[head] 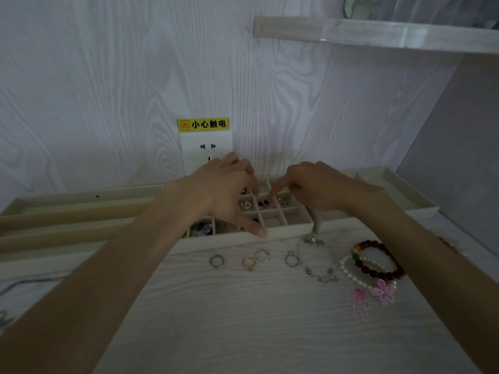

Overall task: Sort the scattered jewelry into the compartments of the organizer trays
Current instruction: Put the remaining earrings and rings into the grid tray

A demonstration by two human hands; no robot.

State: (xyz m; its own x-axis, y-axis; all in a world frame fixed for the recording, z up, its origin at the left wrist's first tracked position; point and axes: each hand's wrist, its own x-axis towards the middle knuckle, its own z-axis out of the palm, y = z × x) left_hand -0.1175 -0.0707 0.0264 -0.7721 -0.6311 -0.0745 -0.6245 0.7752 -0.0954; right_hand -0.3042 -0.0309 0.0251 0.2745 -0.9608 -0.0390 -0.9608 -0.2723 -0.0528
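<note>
Both forearms are bare from the lower frame edges up to the wrists, with no sleeve showing on either. The left hand [225, 188] and the right hand [314, 186] are bare too, ungloved, with short, plain, unpainted fingernails where they show.
</note>
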